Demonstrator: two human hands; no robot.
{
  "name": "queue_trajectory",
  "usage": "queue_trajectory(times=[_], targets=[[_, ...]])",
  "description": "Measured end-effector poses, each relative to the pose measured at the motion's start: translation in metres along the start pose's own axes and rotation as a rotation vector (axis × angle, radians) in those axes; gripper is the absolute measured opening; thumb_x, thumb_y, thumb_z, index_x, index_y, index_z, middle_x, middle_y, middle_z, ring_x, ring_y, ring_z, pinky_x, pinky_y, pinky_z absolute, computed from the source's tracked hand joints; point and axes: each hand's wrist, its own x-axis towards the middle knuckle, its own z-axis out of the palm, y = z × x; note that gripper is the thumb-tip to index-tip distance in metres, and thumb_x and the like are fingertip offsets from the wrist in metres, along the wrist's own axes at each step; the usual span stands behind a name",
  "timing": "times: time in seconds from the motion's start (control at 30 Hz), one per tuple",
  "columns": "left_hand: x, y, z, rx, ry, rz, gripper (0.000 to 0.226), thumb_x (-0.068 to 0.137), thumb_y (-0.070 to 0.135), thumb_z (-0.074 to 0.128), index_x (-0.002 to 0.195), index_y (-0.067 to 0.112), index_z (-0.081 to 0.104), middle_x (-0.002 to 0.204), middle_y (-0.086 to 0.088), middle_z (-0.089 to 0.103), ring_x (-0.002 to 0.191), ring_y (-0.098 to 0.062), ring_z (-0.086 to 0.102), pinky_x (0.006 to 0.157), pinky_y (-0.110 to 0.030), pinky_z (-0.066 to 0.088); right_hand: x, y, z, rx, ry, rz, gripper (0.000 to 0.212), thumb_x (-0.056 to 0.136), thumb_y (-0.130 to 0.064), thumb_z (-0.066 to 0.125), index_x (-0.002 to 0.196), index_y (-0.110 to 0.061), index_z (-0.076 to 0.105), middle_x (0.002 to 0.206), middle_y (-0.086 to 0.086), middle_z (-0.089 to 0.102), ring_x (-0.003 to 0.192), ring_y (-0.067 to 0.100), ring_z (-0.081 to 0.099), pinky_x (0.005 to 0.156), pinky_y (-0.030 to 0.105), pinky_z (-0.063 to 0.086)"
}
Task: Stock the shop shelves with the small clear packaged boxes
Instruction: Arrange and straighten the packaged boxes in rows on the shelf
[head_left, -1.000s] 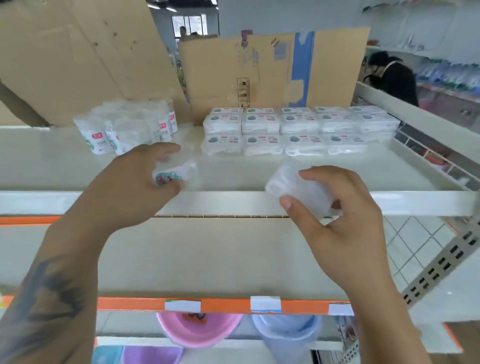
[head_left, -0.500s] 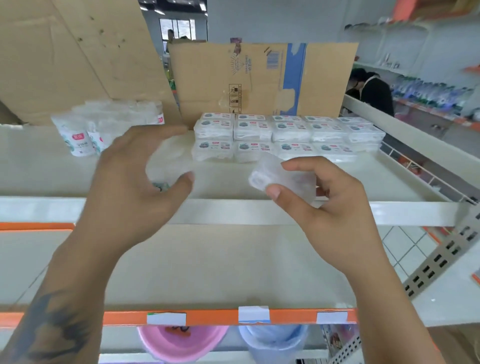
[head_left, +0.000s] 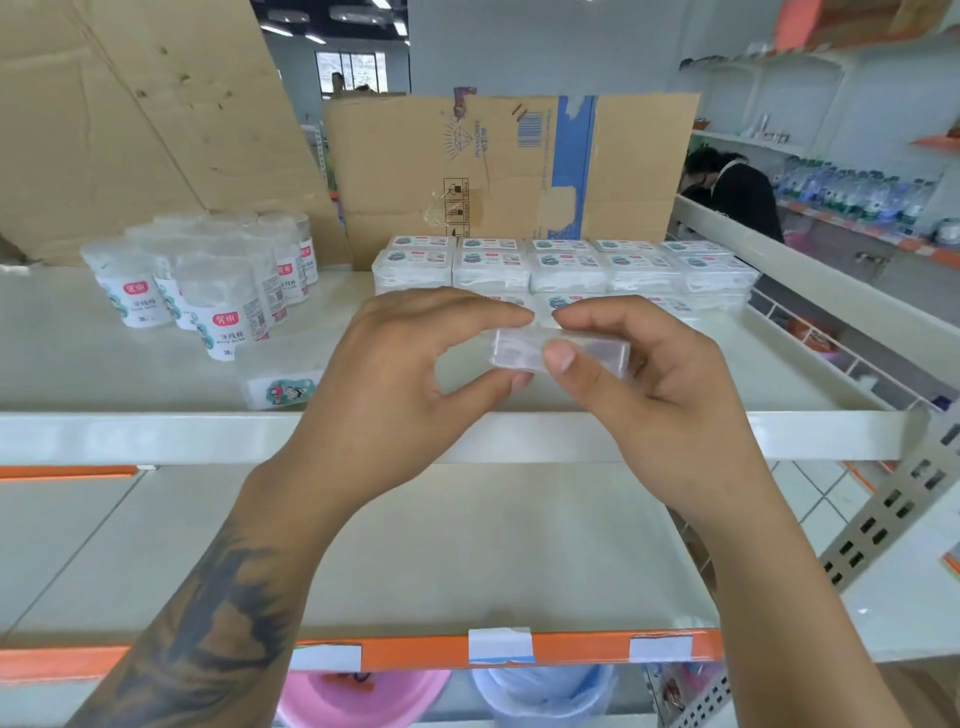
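While both hands, left (head_left: 410, 364) and right (head_left: 649, 374), pinch small clear box (head_left: 561, 352), stacked boxes (head_left: 566, 270) line shelf (head_left: 104, 364).

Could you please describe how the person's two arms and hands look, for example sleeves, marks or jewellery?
Both forearms are bare, with no sleeves visible. The left forearm carries a large dark tattoo. The left hand and right hand show no rings, gloves or watch.
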Motion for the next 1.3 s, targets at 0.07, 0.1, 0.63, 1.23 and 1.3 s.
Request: queue_trajectory(times=[0.07,0.1,0.63,1.23,1.3], targets=[[0.001,0.006,0.005,-0.131,0.011,-0.091,0.031,0.087,0.033,0.081,0.117,0.025,0.075,0.11,0.018,0.074,0.108,-0.001,0.066,0.098,-0.027,0.049,-0.001,0.0,-0.003,0.122,0.021,0.019,0.031,0.084,-0.037,0.076,0.11,-0.022,0.069,0.101,-0.013,0.072,0.084,0.016,0.061,0.074,0.023,0.051],[0.002,0.01,0.008,-0.2,0.009,-0.139,0.029,0.088,0.03,0.082,0.115,0.026,0.075,0.107,0.018,0.074,0.107,-0.001,0.067,0.097,-0.022,0.049,-0.002,0.0,-0.004,0.19,0.019,0.026,0.032,0.085,-0.033,0.076,0.113,-0.02,0.067,0.1,-0.01,0.073,0.085,0.015,0.062,0.075,0.028,0.053],[0.024,0.032,0.03,-0.719,-0.07,-0.349,0.033,0.08,0.034,0.081,0.108,0.019,0.072,0.096,-0.002,0.078,0.092,-0.017,0.073,0.091,-0.038,0.054,-0.001,-0.003,-0.035,0.549,0.105,0.139,0.043,0.087,-0.013,0.067,0.128,-0.009,0.059,0.109,0.015,0.074,0.094,0.031,0.069,0.084,0.044,0.054],[0.044,0.054,0.063,-0.159,-0.291,-0.163,0.064,0.061,0.068,0.086,0.115,0.044,0.06,0.109,0.029,0.068,0.108,0.0,0.063,0.095,-0.039,0.05,-0.002,-0.031,-0.128,-0.785,-0.307,0.07,0.064,0.075,-0.052,0.081,0.133,-0.038,0.058,0.128,-0.023,0.059,0.12,-0.001,0.055,0.101,0.026,0.045],[0.048,0.062,0.07,-0.073,-0.291,-0.169,0.066,0.063,0.072,0.082,0.118,0.043,0.059,0.11,0.028,0.067,0.107,-0.004,0.061,0.095,-0.038,0.049,0.004,-0.041,-0.128,-0.966,-0.319,0.051,0.067,0.073,-0.05,0.08,0.135,-0.039,0.057,0.125,-0.025,0.056,0.114,-0.007,0.051,0.097,0.019,0.043]])
